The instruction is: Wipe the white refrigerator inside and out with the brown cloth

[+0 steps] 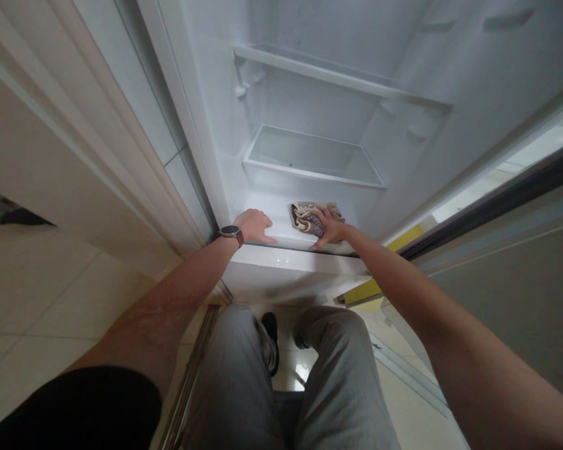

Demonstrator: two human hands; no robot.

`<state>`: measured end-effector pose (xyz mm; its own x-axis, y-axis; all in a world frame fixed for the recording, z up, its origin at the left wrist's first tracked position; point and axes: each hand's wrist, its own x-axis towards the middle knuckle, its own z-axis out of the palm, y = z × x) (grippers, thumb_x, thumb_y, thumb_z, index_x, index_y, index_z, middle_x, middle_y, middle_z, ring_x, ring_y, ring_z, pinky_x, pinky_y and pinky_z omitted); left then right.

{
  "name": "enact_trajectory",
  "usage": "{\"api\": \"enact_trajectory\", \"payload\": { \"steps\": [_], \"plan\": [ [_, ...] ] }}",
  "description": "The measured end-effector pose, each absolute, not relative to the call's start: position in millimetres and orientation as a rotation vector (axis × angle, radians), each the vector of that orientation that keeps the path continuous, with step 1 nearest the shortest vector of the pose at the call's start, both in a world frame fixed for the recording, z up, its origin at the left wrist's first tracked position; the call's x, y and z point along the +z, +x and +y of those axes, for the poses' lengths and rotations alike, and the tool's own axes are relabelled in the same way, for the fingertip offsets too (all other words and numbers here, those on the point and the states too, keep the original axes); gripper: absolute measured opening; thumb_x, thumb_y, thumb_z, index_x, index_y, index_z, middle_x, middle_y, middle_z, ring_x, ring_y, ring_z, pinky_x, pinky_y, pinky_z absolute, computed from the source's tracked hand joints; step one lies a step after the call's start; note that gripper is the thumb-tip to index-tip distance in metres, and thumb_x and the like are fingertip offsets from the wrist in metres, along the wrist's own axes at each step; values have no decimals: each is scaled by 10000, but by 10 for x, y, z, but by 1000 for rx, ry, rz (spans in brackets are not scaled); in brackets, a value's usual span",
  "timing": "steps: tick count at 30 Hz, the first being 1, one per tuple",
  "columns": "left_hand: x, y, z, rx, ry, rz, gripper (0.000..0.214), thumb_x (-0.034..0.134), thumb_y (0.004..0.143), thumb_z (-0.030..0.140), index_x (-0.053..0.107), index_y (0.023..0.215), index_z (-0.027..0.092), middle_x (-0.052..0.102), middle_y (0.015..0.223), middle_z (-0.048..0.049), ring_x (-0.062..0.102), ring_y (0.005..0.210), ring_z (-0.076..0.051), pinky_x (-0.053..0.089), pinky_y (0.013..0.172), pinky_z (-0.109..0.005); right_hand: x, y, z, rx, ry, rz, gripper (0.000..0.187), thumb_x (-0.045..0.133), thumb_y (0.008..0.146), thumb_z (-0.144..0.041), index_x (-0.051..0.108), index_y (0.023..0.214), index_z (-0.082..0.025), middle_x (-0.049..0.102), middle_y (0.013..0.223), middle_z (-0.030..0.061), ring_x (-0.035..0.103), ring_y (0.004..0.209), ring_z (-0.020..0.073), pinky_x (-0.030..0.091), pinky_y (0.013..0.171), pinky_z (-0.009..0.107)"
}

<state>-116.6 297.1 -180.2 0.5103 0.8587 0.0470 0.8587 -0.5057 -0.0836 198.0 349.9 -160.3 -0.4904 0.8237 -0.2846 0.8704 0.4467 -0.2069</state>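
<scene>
Black sleeve [89, 406] on my left arm sits closest, grey trousers [239, 381] beside it, knees bent just short of the white front ledge [300, 259] of an open fridge [431, 137]. Patterned cloth [304, 215] lies bunched on the fridge floor, right of centre, behind the ledge. Right hand [331, 226] grasps it from above, fingers over the folds, thumb toward me. Left hand [254, 226] holds nothing: fingers loosely bent, thumb apart, low at the left side; how much weight it bears, I cannot tell. Risks, as I judge them: the smooth floor could let the left palm skid if I lean on it. Loose folds could slip from under my right fingers if I push sideways, leaving knuckles on bare plastic. Lifting too fast could rap a hand on the glass shelf [319, 176] above. The watch [229, 232], close to the left edge, could scrape it if that wrist shifts outward.
</scene>
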Motion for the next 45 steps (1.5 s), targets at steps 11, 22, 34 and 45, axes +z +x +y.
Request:
{"api": "enact_trajectory", "payload": {
  "steps": [11,22,34,45],
  "plan": [
    [-1796,-1166,2966,-5,-2641,-1496,599,531,808,765,723,718,205,745,798,-105,670,778,-255,298,631,-331,-1595,1973,3495,-483,1515,2529,1499,896,383,-766,157,1636,-403,4,1720,132,-20,1529,587,178,1076,875],
    [-1805,-1174,2976,-27,-2660,-1530,589,555,790,769,701,692,207,748,793,-93,667,784,-244,292,633,-331,-1602,1985,3497,-501,1504,2550,1487,891,388,-771,167,1634,-401,6,1723,127,-9,1525,594,178,1061,887],
    [-1799,-1163,2957,-1,-2629,-1504,594,540,805,767,710,699,207,745,779,-92,663,762,-237,287,620,-325,-1598,1972,3486,-480,1511,2542,1491,894,385,-767,155,1632,-420,2,1725,110,-10,1531,581,195,1058,885],
    [-1765,-1160,2953,27,-2646,-1522,605,533,807,776,742,745,212,743,792,-104,664,779,-259,311,644,-336,-1616,1978,3505,-487,1515,2527,1499,893,383,-768,161,1637,-395,-19,1722,120,-33,1528,589,197,1066,878]
  ]
}}
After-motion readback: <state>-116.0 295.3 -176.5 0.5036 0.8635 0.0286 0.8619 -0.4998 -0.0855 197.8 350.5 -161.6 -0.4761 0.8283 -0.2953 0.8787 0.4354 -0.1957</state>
